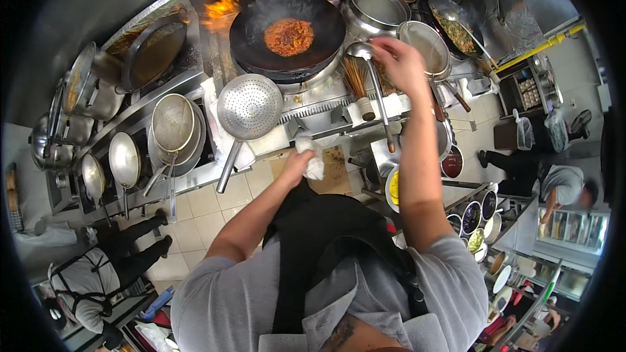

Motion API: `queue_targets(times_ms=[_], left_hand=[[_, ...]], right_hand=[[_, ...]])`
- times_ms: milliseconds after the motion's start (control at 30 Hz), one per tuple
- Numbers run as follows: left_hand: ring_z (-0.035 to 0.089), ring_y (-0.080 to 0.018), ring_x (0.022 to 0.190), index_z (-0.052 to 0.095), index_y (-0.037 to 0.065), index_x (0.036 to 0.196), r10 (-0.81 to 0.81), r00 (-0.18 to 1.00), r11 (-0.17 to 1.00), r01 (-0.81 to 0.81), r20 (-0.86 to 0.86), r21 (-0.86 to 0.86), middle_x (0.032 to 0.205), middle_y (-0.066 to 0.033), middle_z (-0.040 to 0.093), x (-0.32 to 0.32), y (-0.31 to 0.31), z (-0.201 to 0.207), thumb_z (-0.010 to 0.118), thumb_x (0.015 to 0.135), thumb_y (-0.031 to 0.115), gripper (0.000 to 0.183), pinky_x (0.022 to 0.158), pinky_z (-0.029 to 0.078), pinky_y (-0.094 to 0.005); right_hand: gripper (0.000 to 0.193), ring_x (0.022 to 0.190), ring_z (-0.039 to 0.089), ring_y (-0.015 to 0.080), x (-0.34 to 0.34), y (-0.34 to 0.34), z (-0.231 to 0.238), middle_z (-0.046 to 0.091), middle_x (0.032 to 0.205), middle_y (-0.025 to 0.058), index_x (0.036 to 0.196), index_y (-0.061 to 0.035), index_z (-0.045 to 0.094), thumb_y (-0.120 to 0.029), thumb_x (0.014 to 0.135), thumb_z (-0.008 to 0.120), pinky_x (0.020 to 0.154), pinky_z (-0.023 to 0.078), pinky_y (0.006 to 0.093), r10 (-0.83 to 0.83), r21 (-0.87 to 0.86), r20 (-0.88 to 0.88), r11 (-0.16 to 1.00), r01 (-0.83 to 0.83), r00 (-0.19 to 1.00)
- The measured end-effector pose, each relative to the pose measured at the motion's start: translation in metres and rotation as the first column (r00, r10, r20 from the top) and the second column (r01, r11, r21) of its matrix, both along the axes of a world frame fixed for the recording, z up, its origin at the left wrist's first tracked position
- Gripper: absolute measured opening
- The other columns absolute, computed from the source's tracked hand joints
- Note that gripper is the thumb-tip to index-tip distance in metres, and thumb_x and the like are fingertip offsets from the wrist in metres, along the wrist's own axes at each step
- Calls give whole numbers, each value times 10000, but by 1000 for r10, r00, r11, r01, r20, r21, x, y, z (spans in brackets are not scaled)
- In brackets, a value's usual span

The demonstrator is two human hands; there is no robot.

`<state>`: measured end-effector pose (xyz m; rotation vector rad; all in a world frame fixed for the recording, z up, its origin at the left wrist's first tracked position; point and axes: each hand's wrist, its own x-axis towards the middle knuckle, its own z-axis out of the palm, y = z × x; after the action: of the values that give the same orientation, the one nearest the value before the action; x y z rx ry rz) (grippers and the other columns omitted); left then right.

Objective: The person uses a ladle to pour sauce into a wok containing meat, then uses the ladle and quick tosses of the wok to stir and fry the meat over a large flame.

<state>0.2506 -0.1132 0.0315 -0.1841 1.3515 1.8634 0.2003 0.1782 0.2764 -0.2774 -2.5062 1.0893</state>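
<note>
Nearest us lie the wearer's grey shirt [228, 300] and black apron [326, 221]. We see reddish food [288, 37] in a black wok [251, 34] toward the stove's [321, 99] back edge, flames [222, 6] beside it; we judge cooking under way, the food not yet lifted out. The left hand [298, 167] is clamped on a white cloth [315, 163] before the stove's front edge; the right hand's [399, 62] fingers curl together near a ladle bowl [359, 50], though we cannot tell whether they grip anything. One skimmer [250, 107] overhangs that front edge. Beyond, we note tiled floor [204, 202] and a co-worker [85, 277] at left.
</note>
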Motion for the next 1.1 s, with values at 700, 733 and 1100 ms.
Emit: queue_targets(times_ms=[700, 733, 1100], left_hand=[[614, -214, 900, 512, -55, 1132, 411, 908, 911, -413, 80, 10, 996, -111, 607, -59, -85, 19, 610, 809, 99, 372, 790, 503, -342], [621, -218, 887, 529, -47, 1110, 400, 910, 916, -401, 107, -15, 980, -104, 610, -62, -69, 31, 597, 817, 91, 331, 793, 506, -348], [631, -280, 968, 567, 17, 1091, 390, 881, 883, -440, 267, 161, 999, -125, 653, -158, 43, 40, 409, 968, 311, 355, 905, 494, -452]], right_hand=[[250, 815, 634, 200, 80, -69, -368, 646, 924, 72, 1038, -45, 592, -134, 828, 693, 690, 546, 384, 120, -691, 721, 201, 695, 682], [270, 866, 627, 198, 89, -69, -418, 627, 952, 54, 1081, -48, 553, -49, 833, 661, 731, 555, 357, 9, -859, 510, -39, 510, 860], [287, 659, 668, 314, 102, -17, -245, 676, 789, 166, 852, 3, 652, -282, 828, 668, 599, 526, 407, -260, 13, 492, 957, 291, 831]])
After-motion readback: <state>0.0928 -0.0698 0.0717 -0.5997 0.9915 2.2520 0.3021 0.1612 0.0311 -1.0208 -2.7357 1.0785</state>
